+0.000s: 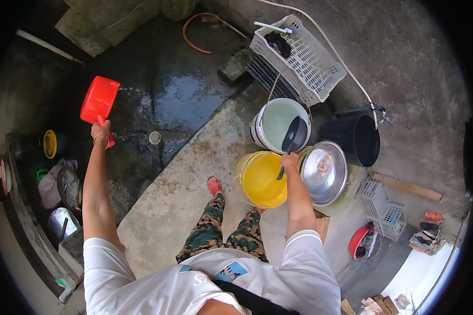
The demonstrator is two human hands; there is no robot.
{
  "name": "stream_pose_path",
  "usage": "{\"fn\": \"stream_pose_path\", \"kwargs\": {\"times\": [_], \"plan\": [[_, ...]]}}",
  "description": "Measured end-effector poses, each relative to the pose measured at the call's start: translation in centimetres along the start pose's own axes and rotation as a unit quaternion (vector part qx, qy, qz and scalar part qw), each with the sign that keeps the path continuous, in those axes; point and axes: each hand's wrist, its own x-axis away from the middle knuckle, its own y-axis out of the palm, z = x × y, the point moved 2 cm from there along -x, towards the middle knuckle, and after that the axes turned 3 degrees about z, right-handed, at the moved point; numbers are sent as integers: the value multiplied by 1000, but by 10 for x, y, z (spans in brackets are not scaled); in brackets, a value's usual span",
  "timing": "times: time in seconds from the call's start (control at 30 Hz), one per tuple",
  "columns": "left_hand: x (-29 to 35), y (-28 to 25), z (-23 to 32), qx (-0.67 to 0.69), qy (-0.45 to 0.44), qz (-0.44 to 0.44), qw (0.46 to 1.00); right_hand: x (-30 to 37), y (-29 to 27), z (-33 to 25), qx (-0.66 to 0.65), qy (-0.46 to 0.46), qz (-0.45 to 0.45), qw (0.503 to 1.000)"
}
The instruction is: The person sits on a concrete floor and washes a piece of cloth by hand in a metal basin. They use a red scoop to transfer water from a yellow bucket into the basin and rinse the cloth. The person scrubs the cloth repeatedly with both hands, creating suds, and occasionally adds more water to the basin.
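A: Listing the held items first. Left hand (102, 131)?

B: Closed around the handle of a red dipper (99, 100). Arm stretched out to the person's left over the wet floor (178, 100). Long axis runs from the fist up and slightly right; the handle end is low, the scoop end is high, away from the body. A thin spray of water shows beside its upper edge.

A: Right hand (288, 161)?

B: Closed on the handle of a dark ladle (291, 137). Long axis runs from the fist up and slightly right; the bowl end lies inside the white bucket (270, 137), the handle end rests over the rim of the yellow bucket (261, 181).

A: Contents of the white bucket?

B: Pale greenish water.

A: Neighbouring items?

B: Steel lid (324, 172), just right of the yellow bucket, touching it. Black bucket (360, 139), further right. White crate (305, 60), tilted, behind the white bucket, over a darker crate. Round floor drain (155, 137), between the two arms. Orange hose (192, 39), far side of the wet patch.

A: Location of the person?

B: Standing on a concrete slab (168, 199), camouflage trousers, red sandals.
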Motion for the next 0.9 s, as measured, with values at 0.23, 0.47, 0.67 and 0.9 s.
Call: {"fn": "stream_pose_path", "kwargs": {"times": [0.23, 0.47, 0.67, 0.9], "plan": [[24, 40, -29, 476, -119, -196, 849, -20, 27, 10, -256, 97, -186, 944], [98, 53, 7, 594, -109, -407, 686, 25, 7, 30, -604, 121, -436, 656], [126, 81, 33, 637, -131, -425, 629, 95, -46, -12, -529, 3, -404, 746], [142, 120, 41, 538, -202, -435, 693, 180, -81, -121, -423, -73, -444, 787]]}}
